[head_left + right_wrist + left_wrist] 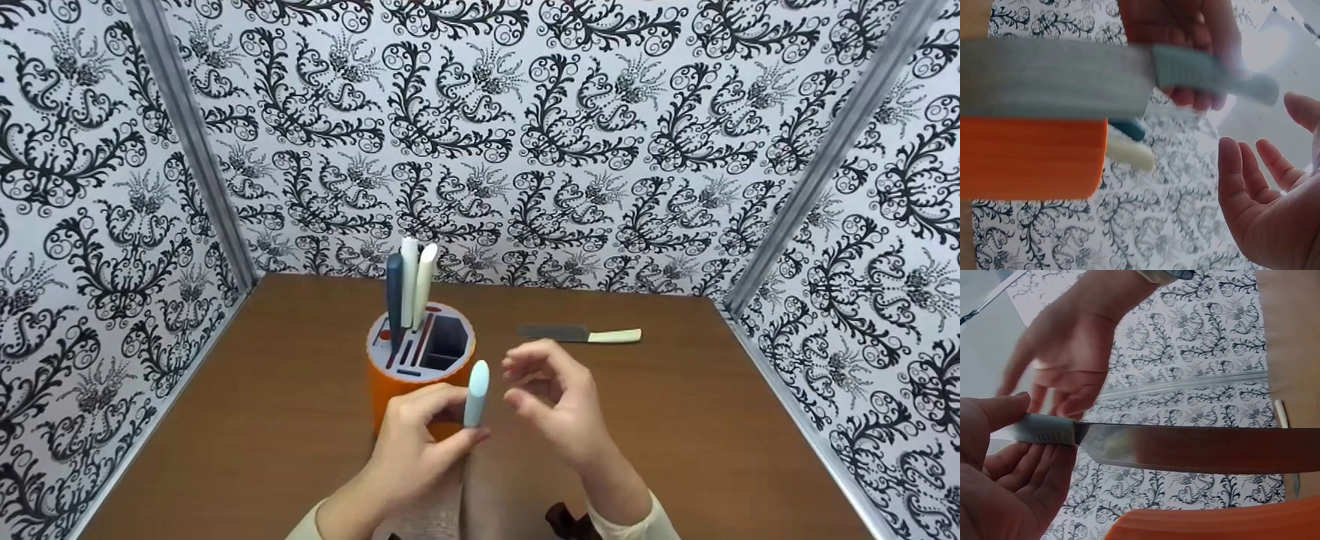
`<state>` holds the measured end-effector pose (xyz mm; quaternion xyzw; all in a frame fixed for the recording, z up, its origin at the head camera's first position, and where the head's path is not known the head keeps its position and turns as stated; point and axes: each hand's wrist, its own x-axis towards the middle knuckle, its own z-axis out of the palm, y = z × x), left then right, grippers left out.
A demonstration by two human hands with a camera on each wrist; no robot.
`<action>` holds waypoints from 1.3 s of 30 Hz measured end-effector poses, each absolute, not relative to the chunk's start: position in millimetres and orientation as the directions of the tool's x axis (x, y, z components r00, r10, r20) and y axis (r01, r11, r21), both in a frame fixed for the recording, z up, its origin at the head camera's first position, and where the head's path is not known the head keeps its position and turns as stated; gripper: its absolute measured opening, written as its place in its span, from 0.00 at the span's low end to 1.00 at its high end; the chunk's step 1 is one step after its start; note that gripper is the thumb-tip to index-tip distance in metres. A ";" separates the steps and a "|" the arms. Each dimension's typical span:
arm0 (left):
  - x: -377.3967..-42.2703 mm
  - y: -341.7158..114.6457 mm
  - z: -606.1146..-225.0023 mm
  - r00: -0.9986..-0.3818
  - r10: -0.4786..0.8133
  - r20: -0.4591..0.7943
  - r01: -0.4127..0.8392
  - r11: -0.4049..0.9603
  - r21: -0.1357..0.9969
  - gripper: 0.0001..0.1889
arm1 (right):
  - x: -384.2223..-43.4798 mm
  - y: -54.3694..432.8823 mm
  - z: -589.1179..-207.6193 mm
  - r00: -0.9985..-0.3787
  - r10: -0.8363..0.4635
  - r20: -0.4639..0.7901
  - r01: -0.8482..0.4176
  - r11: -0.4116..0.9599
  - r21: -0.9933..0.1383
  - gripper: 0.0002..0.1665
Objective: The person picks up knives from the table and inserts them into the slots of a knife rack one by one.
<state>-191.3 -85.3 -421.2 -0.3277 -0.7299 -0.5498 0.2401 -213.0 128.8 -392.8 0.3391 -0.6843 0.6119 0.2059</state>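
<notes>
My left hand (pixel 424 442) pinches the pale blue-green handle of a broad-bladed knife (pixel 476 394) between thumb and fingers. In the left wrist view its wide metal blade (pixel 1196 447) extends away from the handle. Just right of that handle, my right hand (pixel 559 409) hangs with loosely bent fingers, apart from the knife and holding nothing. Behind the left hand stands an orange knife block (pixel 382 386) with a grey slotted top. A dark blue handle (pixel 394 300) and two whitish handles (pixel 424 281) stick up from its left side.
Toward the back right of the brown table (pixel 675 420) lies another knife (pixel 615 336) with a cream handle, its blade pointing left. Patterned walls (pixel 480 135) with grey corner strips enclose the table at the back and both sides.
</notes>
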 end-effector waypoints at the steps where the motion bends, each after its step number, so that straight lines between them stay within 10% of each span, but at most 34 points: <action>1: -190.7 -86.4 -420.0 -0.672 0.212 0.710 0.741 0.181 0.647 0.12 | -216.5 130.7 -393.4 -0.701 -0.189 0.687 -0.703 0.023 -0.711 0.17; 14: -180.1 -101.5 -405.9 -0.639 0.137 0.757 0.768 0.152 0.622 0.13 | -277.1 126.6 -429.6 -0.888 -0.142 0.438 -0.448 0.050 -0.893 0.29; 24: -169.7 -115.0 -392.2 -0.576 0.066 0.815 0.818 0.061 0.573 0.21 | -300.4 108.7 -470.6 -0.842 -0.392 0.370 -0.394 -0.020 -0.919 0.53; 39: -162.0 -124.3 -384.0 -0.434 -0.065 0.898 0.901 -0.035 0.433 0.17 | -311.2 93.1 -505.5 -0.862 -0.388 0.326 -0.358 0.009 -0.934 0.62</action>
